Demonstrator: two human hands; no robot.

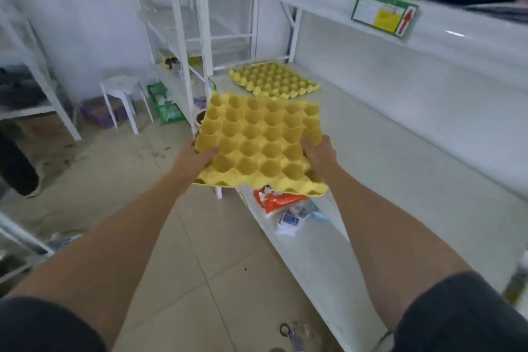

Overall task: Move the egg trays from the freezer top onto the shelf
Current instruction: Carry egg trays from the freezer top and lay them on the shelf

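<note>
Over the shelf's (pixel 385 151) near edge, you are carrying an empty yellow egg tray (pixel 257 146), your left hand (pixel 194 160) and right hand (pixel 317 151) gripping its opposite sides. Keep it level and set it at twelve o'clock, squarely atop the tray already lying there (pixel 273 78), so the cups nest.

Bare forearms, 2 short dark navy sleeves (pixel 457 311) ending above the elbows, no gloves

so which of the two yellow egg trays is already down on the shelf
The far egg tray, lying flat at the back end of the white shelf. The near egg tray is in the air, held at its sides by the left hand and right hand.
</note>
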